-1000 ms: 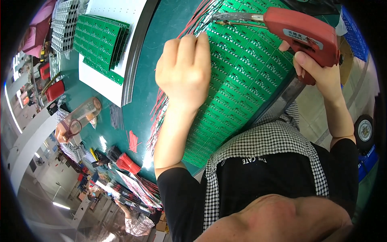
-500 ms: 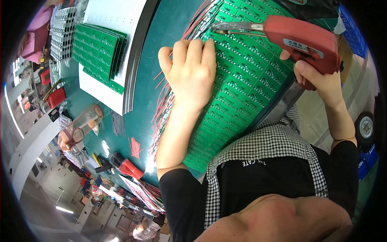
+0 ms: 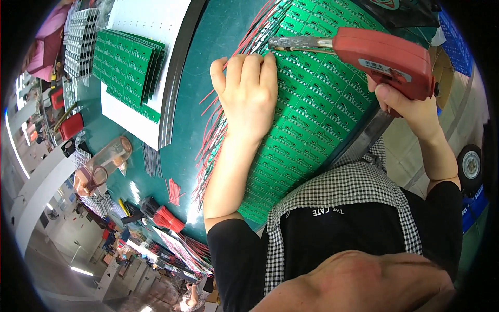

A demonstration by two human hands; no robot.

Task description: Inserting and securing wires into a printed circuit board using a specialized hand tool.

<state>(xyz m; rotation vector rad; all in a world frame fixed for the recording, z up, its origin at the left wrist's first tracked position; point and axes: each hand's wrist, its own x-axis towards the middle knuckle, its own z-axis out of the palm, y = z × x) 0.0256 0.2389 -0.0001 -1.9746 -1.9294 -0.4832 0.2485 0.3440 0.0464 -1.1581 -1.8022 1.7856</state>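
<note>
1. Green panel (image 3: 317, 109) of many small circuit boards, lying flat on the teal table (image 3: 208, 67) right in front of the body, with the near corner hanging just over the table edge.
2. Red and white wires (image 3: 218, 119) fringing the panel's left edge, fanning out onto the table.
3. Left hand (image 3: 248, 93) pressed palm-down on the panel's upper left part, fingers together and bent at the tips, touching the wire ends; grasping nothing, only pinning board and wires.
4. Right hand (image 3: 403, 104) off the panel's right edge, closed around the grip of a red soldering gun (image 3: 382, 57), one finger lying along the grip's underside.
5. Gun's metal tip (image 3: 283, 44) reaching leftward over the panel's top, ending just beside the left fingertips; contact with a pad too small to tell.
6. Judged step: soldering wire ends to pads along the panel's left edge, one joint after another.
7. Judged next move: calls for a steady tip set on the pad beside the held wire, with the left fingers kept clear of the hot metal, then a shift of the pinning hand along the edge.
8. Left of the panel: a stack of smaller green boards (image 3: 130, 65) on a white sheet (image 3: 148, 23), well apart.
9. Nearer along that side: loose red wire pieces (image 3: 174, 192), a red wire bundle (image 3: 166, 217) and a clear container (image 3: 104, 161).
</note>
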